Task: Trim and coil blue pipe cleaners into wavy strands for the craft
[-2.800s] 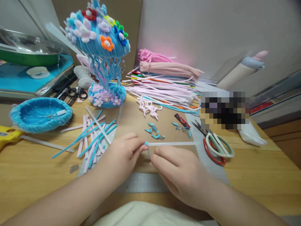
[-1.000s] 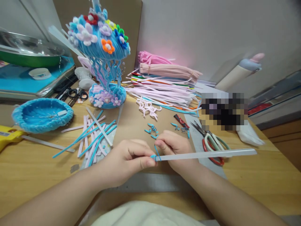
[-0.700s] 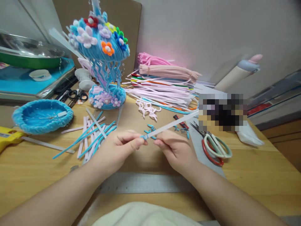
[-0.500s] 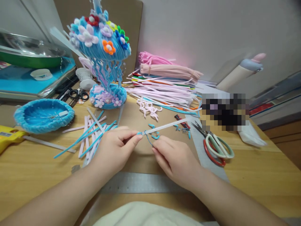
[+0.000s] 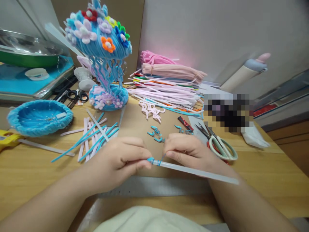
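**Glue stick [image 5: 193, 171] wound with blue wire [image 5: 154, 160], held in both hands**

Glue stick: clear, long, held low over the brown board [image 5: 140, 122], running from the left fingertips out to the right and toward the body, crossing above the right wrist. Near end pinched in the left hand [image 5: 120, 164], thumb and forefinger closed on it. Blue wire wrapped in a few turns around that end, just beside the left fingertips, with a loose tail rising toward the right hand [image 5: 188, 151]. Right hand curled narrow, fingertips closed on the tail, probably pinching it, though the contact is small and partly hidden.

Just beyond the hands, on the board: small blue coils [image 5: 156, 133], scattered. Farther back, pale pink curls [image 5: 151, 111]. To the right, scissors [image 5: 220, 145] with red and pale green handles, blades pointing away, partly behind the right hand. To the left, loose blue and pink stems [image 5: 96, 138] and clear sticks, crossed in a heap. Far left, blue woven bowl [image 5: 40, 116]. At the back, upright, a blue mushroom model [image 5: 101, 54] dotted with flowers; beside it a pile of mixed stems [image 5: 169, 83]. Near the body, a metal ruler [image 5: 156, 187] flat on the wooden table [image 5: 265, 174].
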`<move>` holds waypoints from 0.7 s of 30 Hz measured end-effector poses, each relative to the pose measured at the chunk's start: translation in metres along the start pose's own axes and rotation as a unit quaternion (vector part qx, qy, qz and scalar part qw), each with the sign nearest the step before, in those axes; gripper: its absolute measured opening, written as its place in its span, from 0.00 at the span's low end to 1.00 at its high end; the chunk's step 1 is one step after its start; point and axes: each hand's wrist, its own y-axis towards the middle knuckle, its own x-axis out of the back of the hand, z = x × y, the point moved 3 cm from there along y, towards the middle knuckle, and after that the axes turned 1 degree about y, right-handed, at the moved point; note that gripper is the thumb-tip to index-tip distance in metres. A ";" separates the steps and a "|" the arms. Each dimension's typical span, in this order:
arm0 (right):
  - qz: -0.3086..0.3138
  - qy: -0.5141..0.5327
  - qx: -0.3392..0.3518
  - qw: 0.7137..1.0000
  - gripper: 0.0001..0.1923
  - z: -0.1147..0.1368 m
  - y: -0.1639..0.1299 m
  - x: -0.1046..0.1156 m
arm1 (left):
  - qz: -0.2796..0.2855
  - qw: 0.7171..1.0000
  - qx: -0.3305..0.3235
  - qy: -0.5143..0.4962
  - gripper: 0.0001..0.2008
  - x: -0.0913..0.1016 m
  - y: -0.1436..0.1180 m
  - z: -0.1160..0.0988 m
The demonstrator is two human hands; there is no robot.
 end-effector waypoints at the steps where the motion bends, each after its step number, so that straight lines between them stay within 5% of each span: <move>1: -0.003 0.020 0.000 1.000 0.14 0.000 0.001 -0.002 | -0.031 0.999 0.017 -0.032 0.10 0.001 0.001 0.001; 5: -0.076 -0.069 -0.029 0.994 0.16 0.003 0.000 -0.016 | -0.146 0.977 0.130 -0.089 0.11 -0.005 0.005 0.011; 8: -0.123 -0.230 -0.032 0.965 0.16 0.006 0.000 -0.030 | -0.161 0.965 0.205 -0.033 0.14 -0.014 0.006 0.018; 14: -0.150 -0.388 -0.004 0.909 0.13 0.010 0.001 -0.041 | -0.103 0.965 0.159 0.181 0.15 -0.019 0.005 0.016; 21: -0.159 -0.351 0.099 0.917 0.06 0.011 -0.001 -0.032 | -0.021 0.965 0.157 0.210 0.16 -0.015 0.000 0.018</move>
